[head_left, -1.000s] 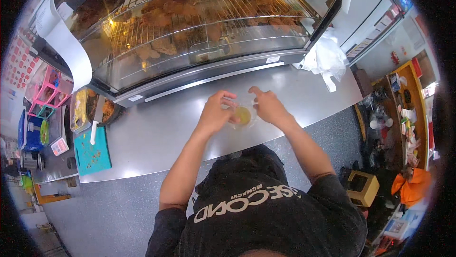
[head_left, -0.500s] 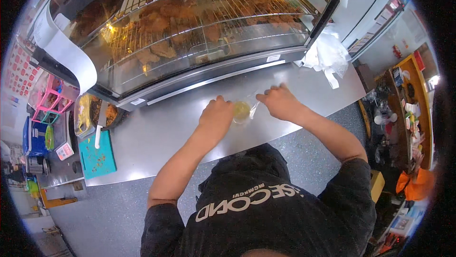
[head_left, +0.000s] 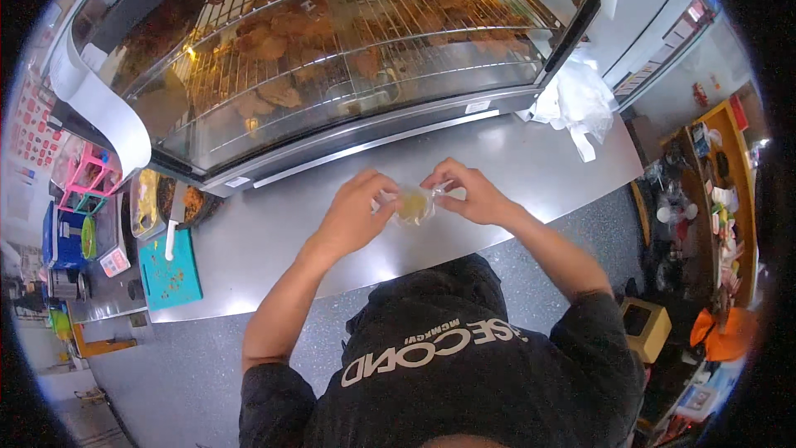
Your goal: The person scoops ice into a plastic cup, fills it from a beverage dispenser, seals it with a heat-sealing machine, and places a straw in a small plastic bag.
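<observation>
Between my hands is a small, round, clear plastic cup [head_left: 412, 203] with something yellowish in it; clear plastic film [head_left: 431, 197] crinkles at its right edge. My left hand [head_left: 355, 209] curls round the left side, its thumb and fingers pinched at the rim. On the other side, my right hand [head_left: 473, 193] pinches the film between thumb and bent fingers. Both hands are over the near middle of the steel counter [head_left: 282, 237]. Glare on the plastic blurs where film and cup meet.
A glass-fronted warming cabinet [head_left: 348, 75] with browned pieces on wire racks stands behind the counter. At left are a teal cutting board [head_left: 170, 274], a white-handled knife [head_left: 171, 241] and food trays [head_left: 148, 203]. White plastic bags [head_left: 576, 100] lie at the back right.
My right hand has moved down and left, closer to the cup, and the stretched film has slackened. My left hand has shifted slightly left, its thumb now at the cup's edge.
</observation>
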`<control>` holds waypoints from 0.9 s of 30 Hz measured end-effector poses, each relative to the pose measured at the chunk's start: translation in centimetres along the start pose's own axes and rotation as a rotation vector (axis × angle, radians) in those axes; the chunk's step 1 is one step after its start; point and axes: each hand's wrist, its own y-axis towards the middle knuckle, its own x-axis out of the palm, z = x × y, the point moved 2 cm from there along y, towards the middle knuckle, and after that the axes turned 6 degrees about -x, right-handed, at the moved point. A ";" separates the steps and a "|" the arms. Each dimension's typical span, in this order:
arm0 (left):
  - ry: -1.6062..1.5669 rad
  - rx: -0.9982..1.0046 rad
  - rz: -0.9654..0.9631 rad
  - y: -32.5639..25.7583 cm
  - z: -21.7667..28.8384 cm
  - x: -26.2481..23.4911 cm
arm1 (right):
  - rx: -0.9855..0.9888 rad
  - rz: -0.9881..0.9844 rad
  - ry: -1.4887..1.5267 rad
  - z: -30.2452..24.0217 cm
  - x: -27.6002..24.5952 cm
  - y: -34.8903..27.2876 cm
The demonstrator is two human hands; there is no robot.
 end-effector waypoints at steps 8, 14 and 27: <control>-0.024 0.020 0.266 -2.6 -6.9 4.9 | -0.148 0.453 -0.408 4.6 3.6 -1.4; -0.485 0.028 0.526 1.9 -6.6 9.0 | 0.006 0.574 0.318 7.0 6.0 3.4; -1.641 -0.343 0.416 4.2 -9.1 9.6 | 0.037 0.918 1.002 5.3 7.7 6.3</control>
